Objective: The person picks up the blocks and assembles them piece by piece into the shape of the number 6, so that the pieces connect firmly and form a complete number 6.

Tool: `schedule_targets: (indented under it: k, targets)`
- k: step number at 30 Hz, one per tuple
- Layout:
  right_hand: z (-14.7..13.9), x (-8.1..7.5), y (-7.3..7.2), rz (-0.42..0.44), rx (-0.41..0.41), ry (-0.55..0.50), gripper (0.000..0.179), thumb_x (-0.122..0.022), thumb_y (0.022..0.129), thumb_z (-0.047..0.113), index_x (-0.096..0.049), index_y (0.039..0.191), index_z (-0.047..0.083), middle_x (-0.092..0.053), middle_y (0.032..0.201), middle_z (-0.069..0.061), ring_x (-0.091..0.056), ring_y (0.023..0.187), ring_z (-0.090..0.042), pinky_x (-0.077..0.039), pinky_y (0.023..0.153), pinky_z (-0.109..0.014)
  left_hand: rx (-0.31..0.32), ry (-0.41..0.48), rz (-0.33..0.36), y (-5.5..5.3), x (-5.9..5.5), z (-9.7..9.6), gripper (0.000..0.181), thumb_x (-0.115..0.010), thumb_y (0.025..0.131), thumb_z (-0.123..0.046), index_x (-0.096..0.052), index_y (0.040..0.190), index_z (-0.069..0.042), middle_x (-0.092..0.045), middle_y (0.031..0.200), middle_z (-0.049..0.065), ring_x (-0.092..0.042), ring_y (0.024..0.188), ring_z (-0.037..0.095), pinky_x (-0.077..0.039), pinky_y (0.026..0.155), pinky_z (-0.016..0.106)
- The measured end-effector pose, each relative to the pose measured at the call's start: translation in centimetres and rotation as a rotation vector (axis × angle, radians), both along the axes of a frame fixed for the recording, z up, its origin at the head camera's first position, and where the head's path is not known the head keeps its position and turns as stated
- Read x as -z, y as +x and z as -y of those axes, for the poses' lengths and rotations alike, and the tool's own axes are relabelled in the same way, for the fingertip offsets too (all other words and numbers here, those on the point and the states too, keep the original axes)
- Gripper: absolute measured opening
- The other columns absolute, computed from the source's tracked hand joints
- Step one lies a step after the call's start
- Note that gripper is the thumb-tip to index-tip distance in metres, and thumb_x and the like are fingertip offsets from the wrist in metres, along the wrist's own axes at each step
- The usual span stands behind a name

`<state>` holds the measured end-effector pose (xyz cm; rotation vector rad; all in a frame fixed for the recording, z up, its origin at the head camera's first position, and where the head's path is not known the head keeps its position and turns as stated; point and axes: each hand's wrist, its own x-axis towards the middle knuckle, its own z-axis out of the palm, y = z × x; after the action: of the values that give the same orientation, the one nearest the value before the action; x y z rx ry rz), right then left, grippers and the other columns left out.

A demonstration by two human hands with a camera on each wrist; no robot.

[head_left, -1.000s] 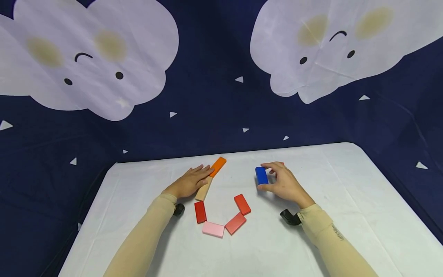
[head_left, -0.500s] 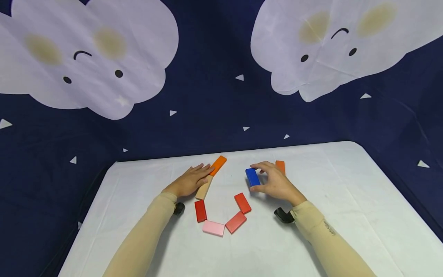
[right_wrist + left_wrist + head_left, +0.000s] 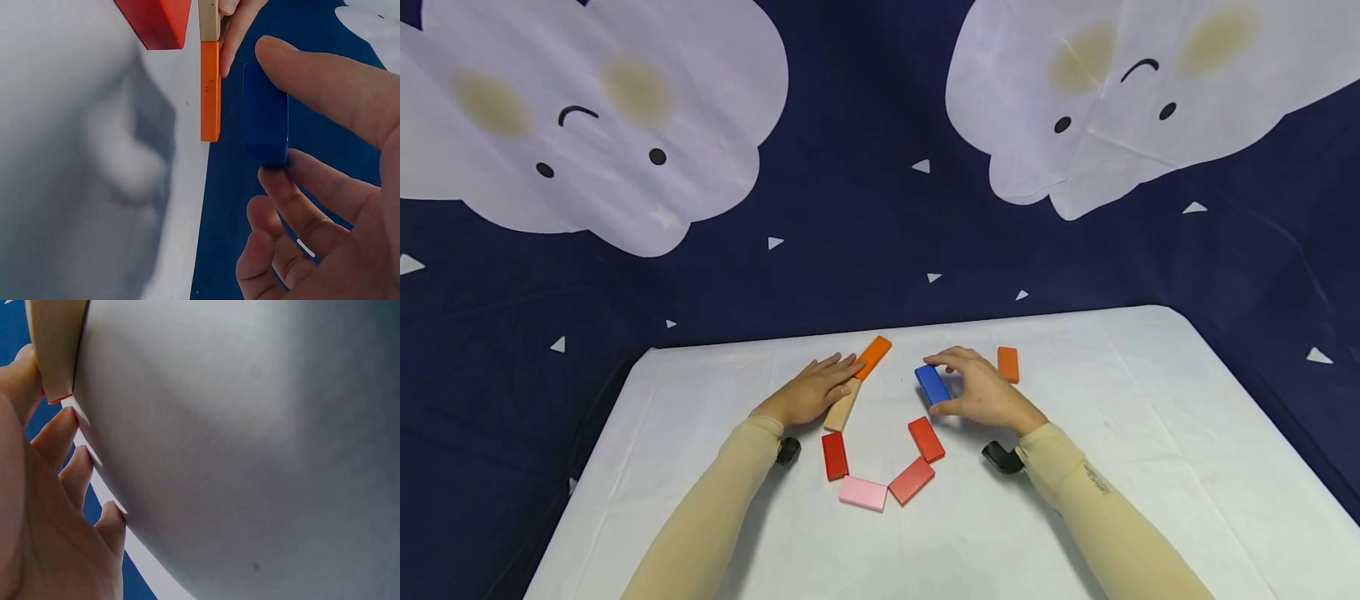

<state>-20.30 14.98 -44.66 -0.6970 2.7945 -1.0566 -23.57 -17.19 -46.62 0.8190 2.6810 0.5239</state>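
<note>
A blue rectangular block (image 3: 931, 385) is pinched by my right hand (image 3: 988, 396), thumb at its near end and fingertips at its far end. In the right wrist view the blue block (image 3: 265, 112) is held off the white cloth, and the hand's shadow falls there. My left hand (image 3: 808, 393) lies flat with its fingers spread, fingertips on the orange block (image 3: 877, 352) and thumb over the natural wood block (image 3: 840, 410). Those two lie end to end. Just in front of the blue block is a bright red block (image 3: 927, 439).
A dark red block (image 3: 835, 457), a pink block (image 3: 862, 493) and a lighter red block (image 3: 912, 481) continue the curved row on the white tablecloth (image 3: 970, 533). To the right of my right hand lies a loose orange-red block (image 3: 1008, 365). Dark blue fabric hangs behind the table.
My right hand has carried the blue block leftward, above the bright red block's far end. The orange-red block it partly hid now shows fully. My left hand stays put.
</note>
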Motion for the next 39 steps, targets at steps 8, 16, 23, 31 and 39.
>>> schedule_targets:
  k: [8,16,23,31,39]
  targets:
    - [0.7,0.0,-0.7,0.044,-0.031,0.027,0.074,-0.091,0.073,0.025,-0.061,0.140,0.015,-0.057,0.137,-0.002,-0.057,0.117,-0.025,-0.048,0.099,-0.051,0.002,-0.007,0.001,0.0,0.0,0.0,0.054,-0.039,0.110,-0.038,-0.030,0.160,-0.020,-0.024,0.165,0.004,-0.014,0.154,0.028,-0.009,0.122,0.056]
    - [1.1,0.8,-1.8,0.041,-0.132,0.048,0.073,-0.091,0.074,0.027,-0.060,0.139,0.014,-0.058,0.135,-0.003,-0.056,0.115,-0.022,-0.046,0.103,-0.047,-0.005,0.002,0.008,0.1,0.0,-0.1,0.054,-0.041,0.109,-0.037,-0.031,0.160,-0.020,-0.024,0.165,0.004,-0.014,0.154,0.029,-0.009,0.122,0.057]
    - [1.6,1.2,-2.5,0.035,-0.181,0.063,0.071,-0.090,0.075,0.027,-0.061,0.139,0.013,-0.058,0.138,-0.005,-0.055,0.119,-0.023,-0.044,0.107,-0.048,-0.009,0.003,0.010,0.1,0.0,-0.2,0.054,-0.041,0.109,-0.037,-0.030,0.160,-0.020,-0.024,0.165,0.004,-0.013,0.154,0.029,-0.008,0.122,0.057]
    - [2.5,0.8,-2.8,0.085,-0.232,0.087,0.070,-0.088,0.077,0.025,-0.060,0.140,0.012,-0.057,0.140,-0.006,-0.050,0.127,-0.024,-0.039,0.112,-0.048,-0.007,-0.004,0.007,0.0,0.0,-0.1,0.054,-0.040,0.109,-0.037,-0.030,0.160,-0.019,-0.024,0.165,0.003,-0.014,0.154,0.028,-0.009,0.122,0.057]
    - [3.1,0.9,-3.1,0.114,-0.306,0.099,0.067,-0.085,0.079,0.018,-0.059,0.140,0.010,-0.058,0.137,-0.003,-0.052,0.123,-0.022,-0.042,0.109,-0.045,-0.014,-0.008,0.013,0.0,0.0,-0.1,0.054,-0.040,0.109,-0.037,-0.029,0.160,-0.020,-0.024,0.165,0.003,-0.013,0.154,0.028,-0.009,0.122,0.056]
